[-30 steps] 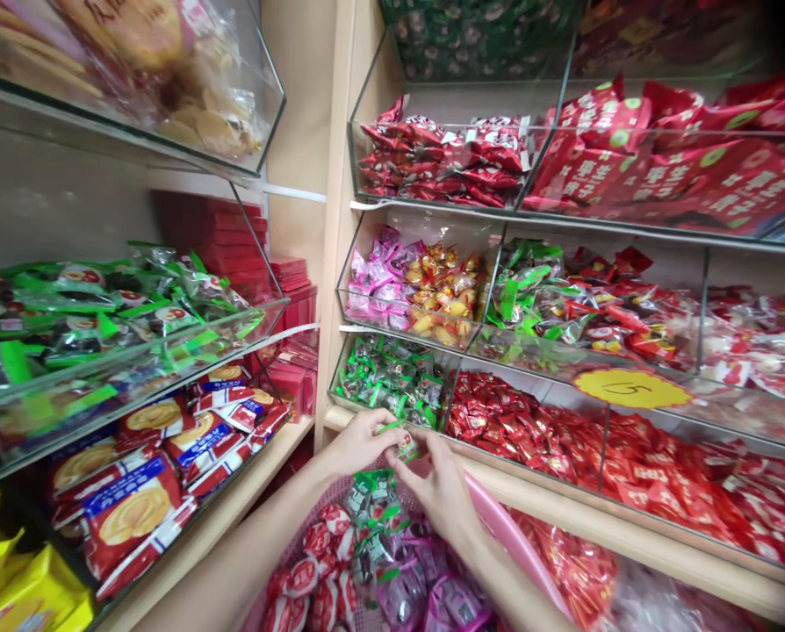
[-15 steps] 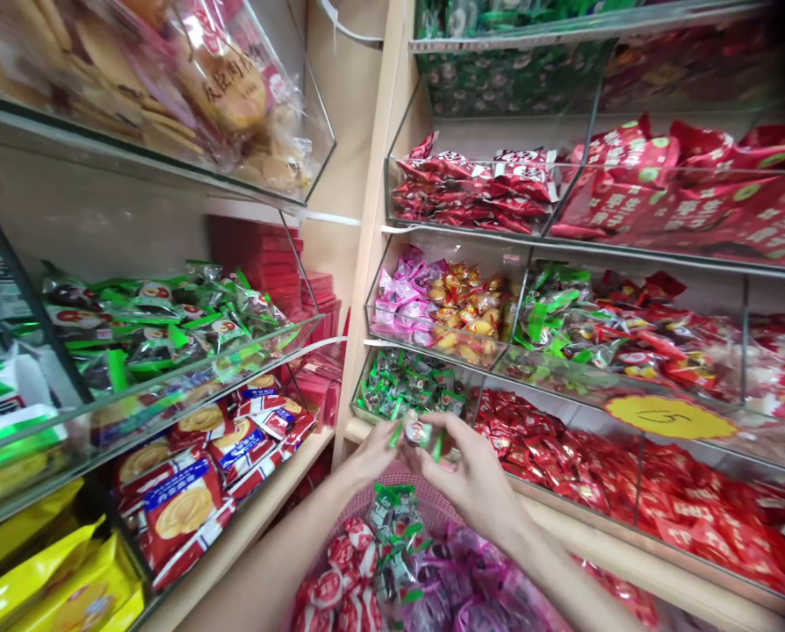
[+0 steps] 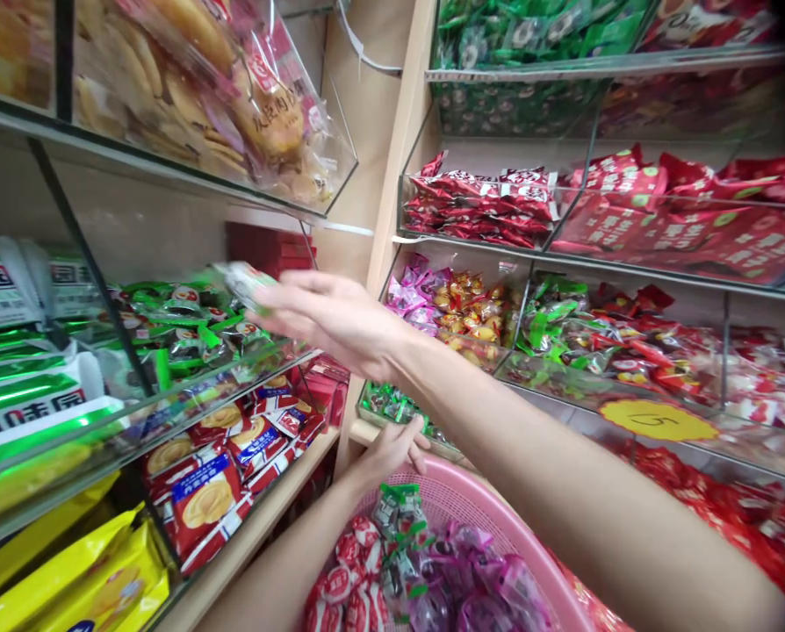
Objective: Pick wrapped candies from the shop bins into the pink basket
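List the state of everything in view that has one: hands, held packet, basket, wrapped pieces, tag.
Right hand: holding the packet at its fingertips
Left hand: fingers half open, nothing visible in it
Packet: held, blurred; seal unclear
Pink basket: open-topped, partly filled
Red-and-white pieces: wrapped, in basket
Yellow tag: on the shelf front

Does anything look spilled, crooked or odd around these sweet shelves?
I see nothing spilled. One mildly odd thing: the upper white strip, beside the wooden post, sags in a loose curve, while the lower white strip runs nearly straight. It may just be fitted loosely.
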The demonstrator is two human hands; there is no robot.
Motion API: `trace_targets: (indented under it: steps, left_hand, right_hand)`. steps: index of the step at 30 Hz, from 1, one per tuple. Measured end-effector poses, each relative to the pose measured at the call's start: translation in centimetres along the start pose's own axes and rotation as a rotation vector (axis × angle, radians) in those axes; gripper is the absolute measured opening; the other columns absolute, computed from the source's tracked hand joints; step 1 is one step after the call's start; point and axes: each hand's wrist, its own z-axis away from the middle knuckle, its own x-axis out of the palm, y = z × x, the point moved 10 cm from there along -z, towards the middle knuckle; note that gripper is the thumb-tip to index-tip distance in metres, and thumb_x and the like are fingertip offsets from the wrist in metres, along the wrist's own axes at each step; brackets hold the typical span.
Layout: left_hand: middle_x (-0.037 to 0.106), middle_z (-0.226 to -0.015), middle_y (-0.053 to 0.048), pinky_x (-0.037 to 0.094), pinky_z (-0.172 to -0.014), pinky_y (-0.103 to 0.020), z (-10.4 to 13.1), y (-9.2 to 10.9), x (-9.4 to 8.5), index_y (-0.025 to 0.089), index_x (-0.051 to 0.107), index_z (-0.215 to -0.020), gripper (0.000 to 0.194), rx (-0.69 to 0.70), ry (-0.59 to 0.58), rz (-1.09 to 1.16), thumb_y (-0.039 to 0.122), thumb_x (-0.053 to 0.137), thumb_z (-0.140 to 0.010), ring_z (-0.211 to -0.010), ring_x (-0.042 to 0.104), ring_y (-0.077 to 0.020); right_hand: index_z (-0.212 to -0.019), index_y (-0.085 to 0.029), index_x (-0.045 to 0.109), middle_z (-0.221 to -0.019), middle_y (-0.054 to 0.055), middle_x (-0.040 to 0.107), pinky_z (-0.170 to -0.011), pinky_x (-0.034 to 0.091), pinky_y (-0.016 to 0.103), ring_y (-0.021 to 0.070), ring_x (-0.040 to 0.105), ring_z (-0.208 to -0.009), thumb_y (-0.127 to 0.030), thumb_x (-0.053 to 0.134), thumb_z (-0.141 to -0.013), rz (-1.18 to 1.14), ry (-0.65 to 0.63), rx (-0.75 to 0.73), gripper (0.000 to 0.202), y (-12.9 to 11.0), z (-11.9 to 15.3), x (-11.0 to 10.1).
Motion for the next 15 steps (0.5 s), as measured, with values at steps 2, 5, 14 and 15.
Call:
trace_targets:
  steps: [2, 5, 14, 15]
  left_hand:
    - [0.061, -0.053, -0.004, 0.044, -0.075, -0.031, -0.2, 0.4, 0.0, 0.014, 0.061, -0.065, 0.049, 0.005, 0.012, -0.036, 0.053, 0.037, -0.082, -0.067, 0.059, -0.0171]
    - [0.062, -0.051, -0.005, 0.043, -0.073, -0.031, -0.1, 0.8, 0.0, 0.013, 0.062, -0.064, 0.061, -0.053, 0.000, -0.084, 0.060, 0.029, -0.082, -0.061, 0.058, -0.0169]
    - [0.062, -0.045, -0.002, 0.040, -0.060, -0.026, -0.5, 0.2, 0.2, 0.013, 0.062, -0.067, 0.055, -0.071, -0.030, -0.085, 0.060, 0.036, -0.080, -0.050, 0.056, -0.0150]
    - [0.062, -0.045, -0.002, 0.040, -0.059, -0.026, -0.6, 0.1, 0.3, 0.013, 0.062, -0.067, 0.055, -0.069, -0.030, -0.085, 0.059, 0.036, -0.080, -0.050, 0.056, -0.0148]
  right_hand:
    - [-0.135, 0.001, 0.009, -0.119, 0.012, 0.053, -0.084, 0.046, 0.028, 0.0110, 0.057, -0.099, -0.020, 0.057, -0.081, -0.082, 0.019, 0.026, 0.075, -0.5, -2.0, -0.1]
    - [-0.131, -0.004, 0.030, -0.114, 0.008, 0.058, -0.086, 0.044, 0.029, 0.0114, 0.058, -0.097, -0.021, 0.060, -0.079, -0.007, 0.014, 0.015, 0.062, 0.2, -1.2, -2.2]
    - [-0.071, -0.015, 0.062, -0.063, 0.000, 0.063, -0.058, 0.044, 0.024, 0.0132, 0.058, -0.060, -0.016, 0.053, -0.077, 1.061, 0.145, 0.209, 0.011, 15.1, 9.3, -16.8]
    - [-0.073, -0.016, 0.063, -0.069, 0.002, 0.064, -0.061, 0.043, 0.025, 0.0149, 0.059, -0.066, -0.014, 0.055, -0.075, 1.132, 0.165, 0.209, 0.008, 16.3, 9.7, -17.6]
